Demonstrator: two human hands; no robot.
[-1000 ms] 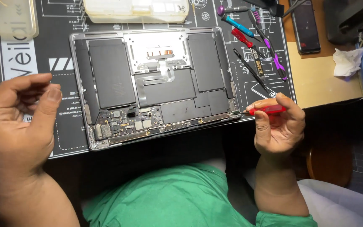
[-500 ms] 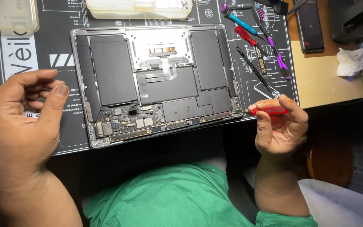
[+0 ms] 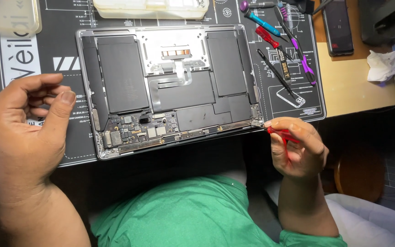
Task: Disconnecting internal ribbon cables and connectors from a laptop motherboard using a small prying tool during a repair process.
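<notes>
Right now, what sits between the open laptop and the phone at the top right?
In the head view, loose tools lie on the dark mat between the laptop and the phone: a red-handled screwdriver, a blue one, a black pry stick and a purple tool.

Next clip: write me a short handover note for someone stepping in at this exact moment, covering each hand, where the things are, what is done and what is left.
Right hand: pinching a red-handled screwdriver, its tip at the near right corner of the opened silver laptop.
Left hand: loosely curled beside the laptop's left edge, holding nothing visible.
Things: the laptop lies bottom up on a black repair mat; spare purple, blue and red-handled tools lie to its right, and a clear plastic parts box sits behind it.
Done: bottom cover is off, black battery cells and circuit board exposed.
Left: the corner fastener under the tip; whether it is loose cannot be told.
</notes>
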